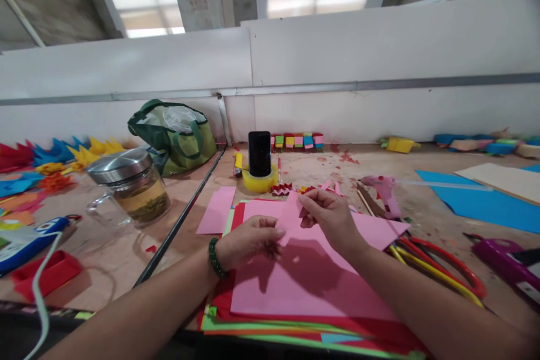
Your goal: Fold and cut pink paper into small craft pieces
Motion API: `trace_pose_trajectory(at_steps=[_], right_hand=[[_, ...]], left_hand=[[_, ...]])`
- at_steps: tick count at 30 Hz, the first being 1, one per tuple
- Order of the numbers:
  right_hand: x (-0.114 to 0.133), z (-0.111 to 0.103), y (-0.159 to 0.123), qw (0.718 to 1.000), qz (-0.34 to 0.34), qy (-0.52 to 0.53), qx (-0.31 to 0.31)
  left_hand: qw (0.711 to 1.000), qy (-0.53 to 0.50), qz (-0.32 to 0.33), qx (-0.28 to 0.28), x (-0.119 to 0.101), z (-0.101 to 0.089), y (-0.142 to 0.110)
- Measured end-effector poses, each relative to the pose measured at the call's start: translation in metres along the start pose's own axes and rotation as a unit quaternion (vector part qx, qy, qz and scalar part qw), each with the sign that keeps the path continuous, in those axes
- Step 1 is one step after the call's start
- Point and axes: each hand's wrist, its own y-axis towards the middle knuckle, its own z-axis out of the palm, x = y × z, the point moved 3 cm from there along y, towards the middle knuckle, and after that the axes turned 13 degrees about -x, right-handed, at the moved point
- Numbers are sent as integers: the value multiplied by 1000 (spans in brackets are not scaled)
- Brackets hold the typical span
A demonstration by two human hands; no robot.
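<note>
A small piece of pink paper (288, 211) is held up between my two hands. My left hand (255, 239), with a dark green bead bracelet (215, 259) at the wrist, pinches its lower left edge between thumb and fingers. On the upper right side, my right hand (327, 214) grips the same piece with closed fingertips. Below them lies a large pink sheet (304, 292) on a stack of coloured paper, red and green edges showing. Another pink piece (371, 228) lies under my right hand, its pointed corner sticking out to the right.
Pink strips (217, 211) lie left of the stack. Red-and-yellow-handled scissors (447, 267) and a pink glue gun (383, 191) are at right. A phone (259, 153) stands on a yellow tape roll (261, 181). A glass tea jar (141, 197) and green bag (181, 140) stand left.
</note>
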Motion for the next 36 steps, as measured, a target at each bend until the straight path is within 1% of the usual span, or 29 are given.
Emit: trace_pose_trajectory(at_steps=[3,6,8,9,10,12,13,15,16,17,18,19,20,22,23,24,25,27,33,36], right_hand=[[-4,-1,2,999,43,18,-5],[-8,-1,4,998,63,20,8],[-8,0,4,997,60,20,37],[-8,0,4,997,47,12,59],[-6,1,3,997,22,-3,79],[-2,1,2,991,-61,-51,107],[1,0,2,985,-112,-78,108],[8,-2,1,969,-201,-115,87],[10,-3,1,964,-225,-123,74],[12,-4,1,962,-236,-127,60],[13,-6,2,962,-235,-129,46],[13,-7,3,965,-227,-129,35],[12,-8,4,968,-215,-130,26],[10,-9,6,972,-193,-135,21],[8,-9,6,972,-188,-137,25],[7,-9,6,972,-188,-136,31],[7,-8,6,972,-192,-134,37],[7,-8,4,968,-207,-132,45],[11,-6,-2,953,-256,-150,62],[12,-4,-2,948,-262,-159,89]], left_hand=[[998,-58,-24,0,-1,-3,1],[997,-69,-38,1,-2,-6,1],[996,-74,-53,5,-3,-8,2],[995,-77,-61,8,-4,-9,2],[994,-79,-69,11,-5,-11,2],[993,-79,-82,17,-6,-14,3],[993,-79,-88,20,-6,-16,3],[994,-67,-88,15,-7,-18,4],[996,-58,-73,5,-7,-18,5],[998,-50,-42,-10,-9,-19,5],[999,-44,6,-33,-12,-19,5],[996,-30,68,-57,-16,-19,4],[987,-6,137,-80,-21,-18,2],[956,62,259,-123,-29,-16,-4],[937,93,303,-145,-32,-14,-7],[921,116,333,-164,-34,-14,-10],[909,125,352,-182,-35,-13,-11],[897,119,372,-207,-35,-14,-13],[876,120,405,-234,-30,-17,-12],[876,104,400,-247,-30,-20,-10]])
